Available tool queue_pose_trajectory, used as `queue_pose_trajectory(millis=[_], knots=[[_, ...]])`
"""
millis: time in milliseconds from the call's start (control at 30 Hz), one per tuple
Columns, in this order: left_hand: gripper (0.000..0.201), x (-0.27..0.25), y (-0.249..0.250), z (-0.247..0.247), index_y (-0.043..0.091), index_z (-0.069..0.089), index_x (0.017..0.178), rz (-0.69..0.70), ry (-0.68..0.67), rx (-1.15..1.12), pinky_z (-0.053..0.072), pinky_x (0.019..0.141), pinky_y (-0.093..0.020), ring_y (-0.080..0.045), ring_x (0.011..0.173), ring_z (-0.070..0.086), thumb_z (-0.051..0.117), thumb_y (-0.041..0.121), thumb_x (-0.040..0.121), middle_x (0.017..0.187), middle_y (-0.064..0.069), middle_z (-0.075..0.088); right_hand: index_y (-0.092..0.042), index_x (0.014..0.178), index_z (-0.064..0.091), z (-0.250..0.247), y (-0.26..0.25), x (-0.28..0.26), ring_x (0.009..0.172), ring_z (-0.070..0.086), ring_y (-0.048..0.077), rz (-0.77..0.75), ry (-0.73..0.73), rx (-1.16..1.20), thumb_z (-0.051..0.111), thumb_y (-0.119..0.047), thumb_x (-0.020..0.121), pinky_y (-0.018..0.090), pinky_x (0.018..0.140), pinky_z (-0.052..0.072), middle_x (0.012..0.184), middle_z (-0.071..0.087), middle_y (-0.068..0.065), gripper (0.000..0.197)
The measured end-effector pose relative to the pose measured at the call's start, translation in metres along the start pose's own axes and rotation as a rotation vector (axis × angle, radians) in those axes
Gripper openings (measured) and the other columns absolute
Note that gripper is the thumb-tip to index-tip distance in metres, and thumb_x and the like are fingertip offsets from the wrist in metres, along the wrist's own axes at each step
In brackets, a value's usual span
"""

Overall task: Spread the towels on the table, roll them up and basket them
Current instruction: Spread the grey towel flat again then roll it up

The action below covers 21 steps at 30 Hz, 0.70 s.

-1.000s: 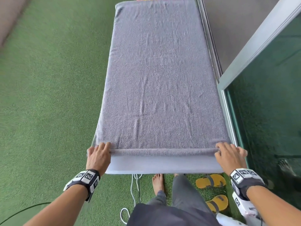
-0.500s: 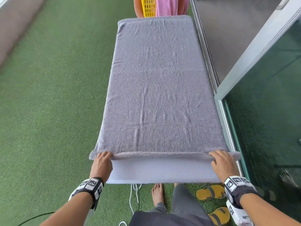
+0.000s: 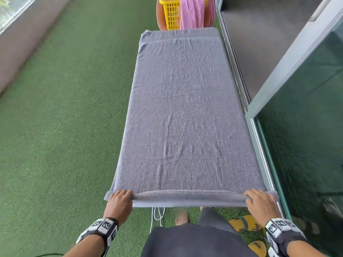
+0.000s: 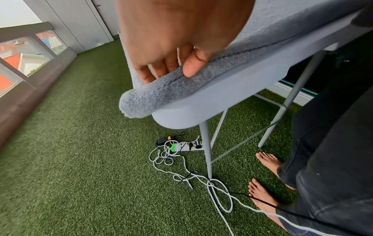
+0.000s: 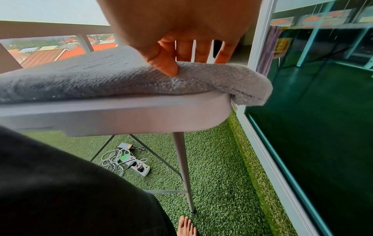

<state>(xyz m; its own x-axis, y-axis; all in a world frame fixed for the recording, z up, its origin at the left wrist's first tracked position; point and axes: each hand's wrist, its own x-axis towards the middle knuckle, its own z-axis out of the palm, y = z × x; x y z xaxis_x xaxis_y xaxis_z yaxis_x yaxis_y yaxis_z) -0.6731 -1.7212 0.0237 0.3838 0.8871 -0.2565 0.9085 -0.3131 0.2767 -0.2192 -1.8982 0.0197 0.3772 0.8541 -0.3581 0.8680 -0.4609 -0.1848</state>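
My head camera looked steeply down the length of the grey towel (image 3: 185, 112), my hands at the frame's bottom edge. The camera on my left wrist sat close behind my left hand (image 4: 177, 35), filling the upper centre, facing down past the table's near corner (image 4: 177, 118). My right wrist's camera did likewise at the opposite corner. All three shared the towel's folded near hem.
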Motion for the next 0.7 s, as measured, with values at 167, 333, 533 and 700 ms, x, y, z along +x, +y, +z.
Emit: queue_pose_trajectory(millis=[167, 333, 533, 700], knots=[[0.027, 0.009, -0.003, -0.005, 0.017, 0.058, 0.102, 0.002, 0.028, -0.003, 0.046, 0.069, -0.032, -0.015, 0.073, 0.054, 0.057, 0.004, 0.077, 0.089, 0.003, 0.063, -0.024, 0.103, 0.059, -0.017, -0.007, 0.011, 0.068, 0.046, 0.008, 0.012, 0.143, 0.002, 0.067, -0.012, 0.078, 0.026, 0.064, 0.04, 0.095, 0.061, -0.005, 0.029], [0.04, 0.015, 0.007, -0.006, 0.021, 0.044, 0.078, 0.065, 0.022, -0.038, 0.04, 0.057, -0.023, -0.011, 0.063, 0.039, 0.061, -0.013, 0.065, 0.073, 0.008, 0.046, -0.027, 0.07, 0.039, -0.02, -0.024, 0.018, 0.064, 0.041, 0.007, -0.032, 0.05, 0.003, 0.066, -0.001, 0.073, 0.018, 0.057, 0.027, 0.076, 0.041, -0.011, 0.037], [0.044, 0.013, -0.001, 0.009, 0.017, 0.055, 0.099, -0.002, -0.014, 0.023, 0.052, 0.076, -0.03, -0.016, 0.082, 0.048, 0.073, 0.003, 0.062, 0.093, 0.002, 0.055, -0.029, 0.094, 0.052, -0.009, -0.014, 0.015, 0.093, 0.052, 0.014, -0.013, 0.073, -0.024, 0.071, -0.01, 0.069, 0.03, 0.085, 0.048, 0.1, 0.053, -0.01, 0.037], [0.036, 0.018, -0.005, 0.009, 0.016, 0.063, 0.09, 0.022, 0.048, -0.005, 0.052, 0.064, -0.03, -0.017, 0.072, 0.052, 0.066, -0.01, 0.066, 0.083, 0.004, 0.062, -0.022, 0.1, 0.069, -0.005, -0.003, 0.018, 0.105, 0.062, 0.02, 0.004, 0.112, -0.022, 0.076, -0.004, 0.066, 0.043, 0.094, 0.05, 0.111, 0.067, -0.005, 0.04]])
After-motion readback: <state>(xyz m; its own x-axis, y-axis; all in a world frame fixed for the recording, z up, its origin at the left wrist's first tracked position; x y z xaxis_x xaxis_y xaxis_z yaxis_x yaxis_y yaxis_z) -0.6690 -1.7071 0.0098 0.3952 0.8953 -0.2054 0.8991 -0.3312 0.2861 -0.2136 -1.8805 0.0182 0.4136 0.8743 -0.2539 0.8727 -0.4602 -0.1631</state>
